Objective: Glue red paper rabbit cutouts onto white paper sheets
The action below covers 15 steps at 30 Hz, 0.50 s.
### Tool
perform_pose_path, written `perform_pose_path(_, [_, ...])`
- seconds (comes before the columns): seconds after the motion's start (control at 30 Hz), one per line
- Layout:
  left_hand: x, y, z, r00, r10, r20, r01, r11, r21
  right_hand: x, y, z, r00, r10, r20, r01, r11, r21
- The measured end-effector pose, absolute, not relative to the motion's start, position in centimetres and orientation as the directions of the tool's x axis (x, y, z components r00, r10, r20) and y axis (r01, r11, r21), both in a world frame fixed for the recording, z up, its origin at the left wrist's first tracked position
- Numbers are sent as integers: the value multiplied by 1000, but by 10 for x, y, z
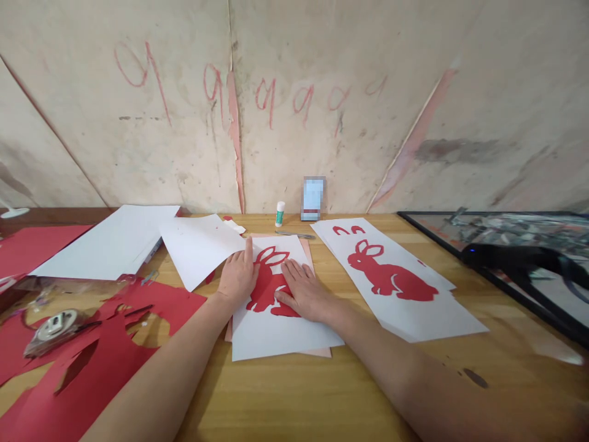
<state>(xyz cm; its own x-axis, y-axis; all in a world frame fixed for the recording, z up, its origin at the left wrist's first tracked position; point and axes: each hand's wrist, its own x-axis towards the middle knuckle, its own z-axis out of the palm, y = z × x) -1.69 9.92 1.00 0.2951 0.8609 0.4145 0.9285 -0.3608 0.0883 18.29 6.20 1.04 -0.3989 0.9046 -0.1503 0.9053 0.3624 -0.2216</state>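
Note:
A red paper rabbit cutout [263, 288] lies on a white sheet [288, 344] in front of me, with a pink sheet [307, 247] peeking out underneath. My left hand [238, 275] rests on the left side of the white sheet, its fingers stretched forward and touching the cutout's edge. Across the rabbit's body, my right hand [306, 291] lies flat with the fingers spread, hiding part of it. Neither hand grips anything. Beyond the sheet stand a glue stick [280, 214] and a thin metal tool [294, 234] lying flat.
Another red rabbit [396, 277] with two small arched pieces is on white sheets at right. To the left are curled white paper [200, 245], red paper scraps [170, 298] and a tape roll [59, 324]. A phone [313, 199] leans against the wall; a black-framed panel [432, 236] sits far right.

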Motion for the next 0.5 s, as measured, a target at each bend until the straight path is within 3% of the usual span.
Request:
perform_pose_path(0.23, [-36,103,28,258,873,414,966,-233,-109,184,63,9,-400,903,-156,905,363,-220])
perform_pose_path(0.5, [-53,104,61,56,943,328,994,-23,-103,185,64,7,-405,901,-158,904,368,-219])
